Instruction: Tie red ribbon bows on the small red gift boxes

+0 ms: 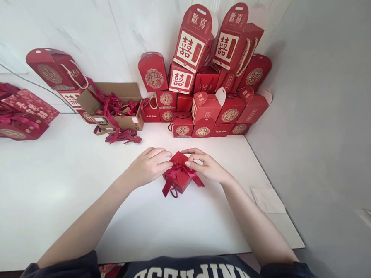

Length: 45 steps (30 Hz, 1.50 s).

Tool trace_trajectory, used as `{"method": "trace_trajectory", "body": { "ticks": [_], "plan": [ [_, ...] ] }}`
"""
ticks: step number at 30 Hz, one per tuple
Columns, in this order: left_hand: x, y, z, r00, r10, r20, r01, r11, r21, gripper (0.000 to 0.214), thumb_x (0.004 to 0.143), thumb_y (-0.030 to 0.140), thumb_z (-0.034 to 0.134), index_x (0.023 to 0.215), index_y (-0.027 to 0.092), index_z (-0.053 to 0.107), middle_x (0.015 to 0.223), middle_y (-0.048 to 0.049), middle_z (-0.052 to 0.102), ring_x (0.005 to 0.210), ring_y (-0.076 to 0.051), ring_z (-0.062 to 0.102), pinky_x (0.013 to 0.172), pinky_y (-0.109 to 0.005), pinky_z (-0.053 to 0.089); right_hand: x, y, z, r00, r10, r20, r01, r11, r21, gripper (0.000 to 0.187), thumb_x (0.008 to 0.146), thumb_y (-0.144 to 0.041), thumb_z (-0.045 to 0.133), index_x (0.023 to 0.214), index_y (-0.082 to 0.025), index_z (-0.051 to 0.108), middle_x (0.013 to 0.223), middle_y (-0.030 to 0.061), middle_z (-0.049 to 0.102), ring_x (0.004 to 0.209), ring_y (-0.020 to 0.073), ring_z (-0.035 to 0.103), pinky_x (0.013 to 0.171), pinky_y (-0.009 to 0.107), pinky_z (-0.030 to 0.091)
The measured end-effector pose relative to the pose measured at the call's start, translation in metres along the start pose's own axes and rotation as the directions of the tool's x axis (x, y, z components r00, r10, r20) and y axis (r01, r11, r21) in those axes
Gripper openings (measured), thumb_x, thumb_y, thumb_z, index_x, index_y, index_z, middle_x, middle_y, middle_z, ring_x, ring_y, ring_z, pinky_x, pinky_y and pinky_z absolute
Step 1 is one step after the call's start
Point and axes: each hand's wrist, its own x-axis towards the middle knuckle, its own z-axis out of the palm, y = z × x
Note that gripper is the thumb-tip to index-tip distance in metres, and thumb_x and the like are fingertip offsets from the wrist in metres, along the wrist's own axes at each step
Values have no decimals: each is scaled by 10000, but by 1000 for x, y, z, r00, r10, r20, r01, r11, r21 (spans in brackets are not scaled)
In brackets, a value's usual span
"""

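A small red gift box sits on the white table right in front of me, tied with a red satin ribbon bow. A ribbon tail and a small cord loop hang toward me. My left hand presses in from the left, its fingertips on the bow and box top. My right hand comes in from the right and pinches the ribbon knot between finger and thumb. The fingers of both hands nearly meet above the knot, hiding part of the box top.
Behind the hands, red gift boxes and bags with rope handles are stacked against the wall. A cardboard box holds loose red ribbons, with more ribbon beside it. Red boxes lie far left; a white paper sheet lies right.
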Motion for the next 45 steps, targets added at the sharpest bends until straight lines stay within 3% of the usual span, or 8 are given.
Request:
{"method": "trace_trajectory", "body": {
  "ticks": [5, 13, 18, 20, 24, 32, 40, 45],
  "plan": [
    [9, 5, 6, 994, -108, -11, 102, 966, -238, 186, 929, 232, 493, 823, 194, 642, 1162, -88, 623, 1117, -236, 529, 960, -409, 437, -1, 3, 2, 1000, 20, -4, -19, 994, 106, 276, 911, -418, 580, 750, -208, 656, 1318, 60, 549, 1207, 212, 546, 1062, 401, 380],
    [7, -6, 37, 963, -256, 80, 247, 735, -632, 241, 855, 356, 617, 689, 184, 585, 1261, -103, 572, 1238, -253, 466, 1081, -469, 371, -3, 17, 6, 998, 70, 4, -70, 976, 208, 350, 904, -478, 569, 704, -197, 628, 1329, 69, 545, 1225, 232, 535, 1041, 403, 406],
    [8, -5, 48, 930, -345, 126, 307, 541, -783, 384, 918, 421, 515, 635, 172, 586, 1269, -113, 578, 1199, -244, 522, 1051, -441, 406, -2, 17, 10, 997, 75, 5, -74, 970, 233, 339, 881, -474, 607, 688, -196, 611, 1314, 68, 555, 1197, 240, 555, 1011, 404, 429],
    [8, -4, 50, 918, -371, 141, 321, 487, -812, 403, 922, 432, 509, 636, 167, 610, 1312, -118, 566, 1212, -249, 526, 1047, -432, 413, -2, 17, 11, 997, 80, 9, -80, 964, 253, 333, 879, -474, 609, 698, -195, 625, 1339, 70, 544, 1174, 245, 574, 990, 401, 443],
    [8, -5, 50, 914, -384, 132, 325, 500, -802, 399, 934, 409, 495, 653, 174, 653, 1333, -103, 578, 1273, -245, 484, 1105, -438, 350, -2, 17, 12, 997, 75, 10, -75, 958, 277, 363, 897, -489, 578, 699, -194, 653, 1375, 69, 532, 1199, 254, 566, 1007, 399, 435],
    [8, -2, 50, 863, -477, 169, 388, 409, -826, 426, 888, 408, 564, 554, 159, 472, 1302, -99, 570, 1118, -233, 562, 968, -397, 442, -1, 22, 17, 997, 74, -6, -68, 941, 331, 361, 899, -481, 584, 678, -195, 601, 1350, 63, 526, 1230, 236, 525, 1018, 374, 410],
    [5, 1, 61, 809, -577, 113, 339, 301, -891, 417, 879, 392, 593, 557, 145, 499, 1256, -100, 551, 1009, -205, 561, 938, -346, 426, -2, 25, 15, 996, 93, -7, -84, 926, 368, 384, 902, -489, 576, 670, -184, 576, 1311, 66, 496, 1149, 230, 525, 944, 359, 424],
    [2, 3, 70, 771, -619, 151, 252, 78, -965, 373, 859, 350, 630, 566, 129, 565, 1246, -85, 514, 1015, -192, 553, 890, -299, 460, -3, 29, 11, 994, 111, -6, -102, 933, 345, 410, 883, -507, 595, 631, -188, 542, 1245, 61, 500, 1212, 244, 465, 963, 355, 406]
  ]
}}
